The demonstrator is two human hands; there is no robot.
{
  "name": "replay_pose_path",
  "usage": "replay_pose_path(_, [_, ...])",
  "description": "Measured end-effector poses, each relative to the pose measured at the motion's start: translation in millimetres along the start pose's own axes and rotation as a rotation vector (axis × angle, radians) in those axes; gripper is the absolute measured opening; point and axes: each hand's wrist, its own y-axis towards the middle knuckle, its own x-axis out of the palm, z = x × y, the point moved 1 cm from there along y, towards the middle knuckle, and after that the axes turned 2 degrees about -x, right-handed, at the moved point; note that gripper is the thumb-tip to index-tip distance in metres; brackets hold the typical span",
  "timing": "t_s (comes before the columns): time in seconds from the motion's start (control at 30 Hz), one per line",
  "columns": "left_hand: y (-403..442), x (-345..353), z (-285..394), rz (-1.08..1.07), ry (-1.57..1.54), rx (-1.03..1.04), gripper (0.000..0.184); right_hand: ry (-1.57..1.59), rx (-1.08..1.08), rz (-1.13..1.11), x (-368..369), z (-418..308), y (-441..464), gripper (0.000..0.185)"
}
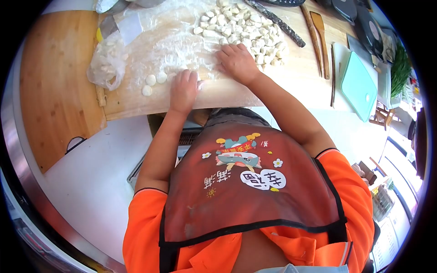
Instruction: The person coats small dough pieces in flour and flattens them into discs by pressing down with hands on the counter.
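**Dough pieces (266, 43) lie just beyond the right hand's fingers**

The heap spreads ahead and to the right of the right hand (239, 66), whose fingers look slightly parted; its palm side is hidden, so I cannot tell whether it presses anything. The left hand (184, 93) has its fingers close together, pointing forward; what lies beneath them is hidden too, though a small white bit shows beside the thumb. Three dough rounds (150, 79) sit just left of those fingers.

Under both hands is a floured wooden board (159, 50). Farther left of the left fingers stands a clear plastic bag (107, 63), its contents blurred. Right of the right fingers, past the heap, lie a dark speckled rod (277, 22), a wooden spatula (320, 36) and a pale green board (359, 86). Leafy greens (400, 68) are farther right; dark items ahead are cut off by the frame.
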Motion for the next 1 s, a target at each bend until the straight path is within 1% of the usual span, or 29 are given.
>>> replay_pose_path(0.03, [6.6, -3.8, 1.1, 0.043, -0.011, 0.021, 0.029, 0.043, -0.001, 0.059, -4.1, 2.6, -2.0, 0.017])
replay_pose_path(0.07, [10.7, -5.1, 1.6, 0.083, -0.023, 0.039, 0.03, 0.034, 0.01, 0.042, -8.2, 7.0, -5.9, 0.017])
replay_pose_path(0.17, [45.1, 17.0, -0.8, 0.301, -0.164, -0.165, 0.045, 0.029, 0.033, -0.011, -15.3, 13.5, -16.8, 0.019])
replay_pose_path(0.2, [54.6, 25.5, 1.4, 0.217, -0.067, -0.218, 0.061, 0.027, 0.038, -0.026, -17.1, 13.6, -19.2, 0.02])
replay_pose_path(0.3, [56.4, 43.6, 17.2, 0.141, 0.294, -0.266, 0.07, 0.04, 0.065, -0.041, -21.9, 16.9, -19.4, 0.021])
replay_pose_path(0.33, [60.5, 44.6, 18.0, 0.101, 0.316, -0.297, 0.074, 0.051, 0.082, -0.042, -23.6, 17.1, -17.8, 0.021])
replay_pose_path(0.43, [68.9, 38.1, 18.1, 0.071, 0.309, -0.287, 0.076, 0.102, 0.084, 0.011, -30.7, 11.5, -8.0, 0.023])
replay_pose_path(0.53, [75.1, 40.8, 14.1, 0.106, 0.285, -0.263, 0.077, 0.114, 0.023, 0.02, -16.5, 7.1, -0.9, 0.022])
replay_pose_path(0.63, [78.8, 37.3, 10.7, 0.081, 0.265, -0.265, 0.073, 0.009, -0.044, -0.108, 1.5, 3.7, 0.6, 0.021])
replay_pose_path(0.67, [82.4, 39.2, -0.6, 0.085, 0.305, -0.218, 0.071, -0.013, -0.1, -0.001, 10.0, 0.6, 1.2, 0.018])
replay_pose_path(0.7, [84.2, 44.4, -20.5, 0.09, 0.344, -0.174, 0.07, -0.02, -0.101, -0.061, 14.6, -8.9, 4.1, 0.019])
replay_pose_path(0.73, [84.5, 35.3, -28.9, 0.081, 0.379, -0.134, 0.068, -0.028, -0.132, -0.077, 17.2, -19.9, 9.1, 0.02])
replay_pose_path(0.77, [82.7, 24.7, -42.1, -0.009, 0.434, -0.201, 0.065, -0.026, -0.154, -0.106, 18.2, -34.1, 7.2, 0.02])
replay_pose_path(0.83, [92.8, -0.4, -55.1, -0.134, 0.649, -0.226, 0.063, 0.054, -0.124, -0.076, 16.4, -54.8, 2.4, 0.018])
replay_pose_path(0.87, [94.3, 0.8, -50.4, -0.077, 0.498, -0.208, 0.064, 0.089, -0.108, -0.058, 14.1, -59.9, 1.2, 0.017])
replay_pose_path(0.93, [93.3, 12.0, -29.1, 0.032, 0.186, -0.175, 0.066, 0.128, 0.034, -0.048, -3.0, -49.9, -16.2, 0.017])
replay_pose_path(1.0, [76.5, 46.3, -0.9, 0.104, 0.174, -0.234, 0.069, 0.127, 0.154, -0.067, -24.7, -34.8, -43.0, 0.018])
